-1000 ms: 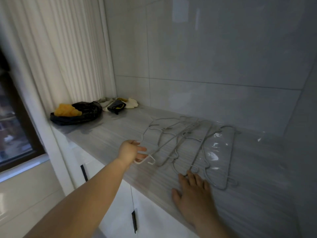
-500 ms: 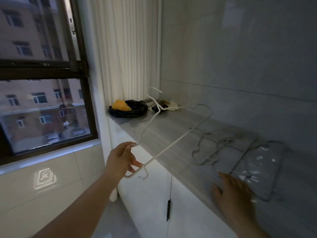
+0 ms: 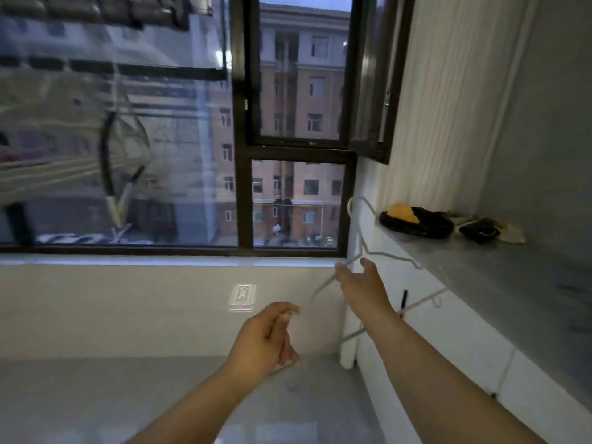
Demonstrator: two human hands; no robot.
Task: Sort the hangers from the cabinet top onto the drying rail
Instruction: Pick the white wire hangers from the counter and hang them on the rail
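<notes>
Left hand (image 3: pixel 266 338) curled round blurred lower corner of white wire hanger (image 3: pixel 387 255). Right hand (image 3: pixel 360 285) pinches its shoulder wire. Hanger off table (image 3: pixel 499 277), in air beside it, not yet hung. Far up left, blurred bars, likely drying rail (image 3: pixel 112 14). Remaining hangers out of view; share done unclear.

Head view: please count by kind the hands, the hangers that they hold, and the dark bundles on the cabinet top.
Hands: 2, the left hand and the right hand
Hangers: 1, a white wire hanger, held by both hands
Dark bundles: 2, the larger dark bundle and the smaller dark bundle
Total: 5
</notes>
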